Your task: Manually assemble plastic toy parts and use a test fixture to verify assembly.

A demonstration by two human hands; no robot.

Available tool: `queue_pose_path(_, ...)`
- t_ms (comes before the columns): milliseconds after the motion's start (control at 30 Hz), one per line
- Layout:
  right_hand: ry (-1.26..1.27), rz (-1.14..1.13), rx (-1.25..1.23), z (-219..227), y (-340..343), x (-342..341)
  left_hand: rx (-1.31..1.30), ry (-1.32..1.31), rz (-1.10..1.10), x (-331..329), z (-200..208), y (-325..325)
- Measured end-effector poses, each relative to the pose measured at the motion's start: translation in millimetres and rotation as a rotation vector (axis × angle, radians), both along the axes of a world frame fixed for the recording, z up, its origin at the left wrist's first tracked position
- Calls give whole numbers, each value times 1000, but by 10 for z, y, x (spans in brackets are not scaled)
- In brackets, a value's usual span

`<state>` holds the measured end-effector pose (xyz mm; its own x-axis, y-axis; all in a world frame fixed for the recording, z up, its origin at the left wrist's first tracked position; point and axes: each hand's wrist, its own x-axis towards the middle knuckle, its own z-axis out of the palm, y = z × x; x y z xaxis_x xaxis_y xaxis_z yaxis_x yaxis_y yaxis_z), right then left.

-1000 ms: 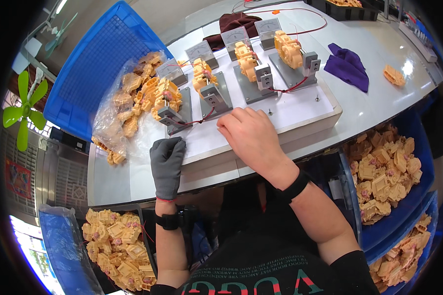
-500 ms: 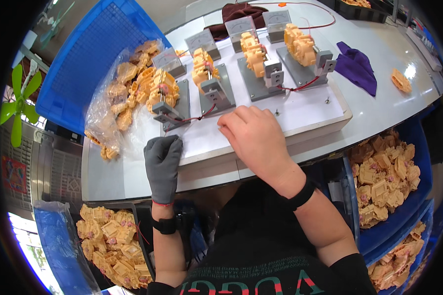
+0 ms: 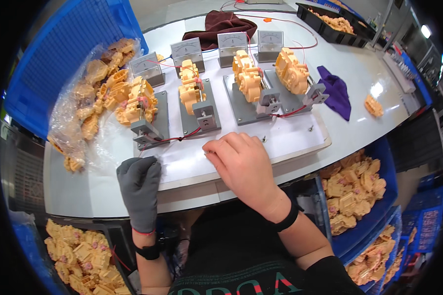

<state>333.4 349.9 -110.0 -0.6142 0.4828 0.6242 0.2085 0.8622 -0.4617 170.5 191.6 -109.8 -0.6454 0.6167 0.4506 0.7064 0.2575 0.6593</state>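
Observation:
My left hand (image 3: 139,184), in a grey glove, is closed in a fist at the table's front edge, beside the near left corner of the white board (image 3: 294,153). Bare and curled, my right hand (image 3: 243,164) rests on the board's near side; no object shows in its fingers. Beyond the hands stand several grey metal test stands (image 3: 202,118), each bearing a yellowish plastic gear housing (image 3: 188,91). A red wire (image 3: 174,139) runs low between the two left stands, just past my hands. Neither hand touches a stand.
Analog panel meters (image 3: 187,51) stand behind the stands. To the left, plastic-bagged housings (image 3: 96,93) lie by a blue crate (image 3: 29,78). A purple cloth (image 3: 335,93) and one loose housing (image 3: 373,105) lie right. Filled bins (image 3: 359,189) flank me below the table.
The whole view has shifted, so the table and stands appear lower and further left. Both hands keep their closed poses at nearly the same places on the board and table edge.

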Motion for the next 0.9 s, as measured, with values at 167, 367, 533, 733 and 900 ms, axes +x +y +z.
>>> queue_pose_path(167,-52,7,17,21,-18,-11,5,-48,6,-2,10,3)
queue_pose_path(367,-72,20,27,27,5,-8,-14,-52,12,-7,-8,13)
queue_pose_path(533,-87,71,9,12,18,-2,-22,-11,50,29,1,0)
queue_pose_path(733,-173,127,-194,184,25,155,66,-103,19,57,39,56)
queue_pose_path(900,-107,-17,-139,259,182,547,51,280,78,218,112,1)
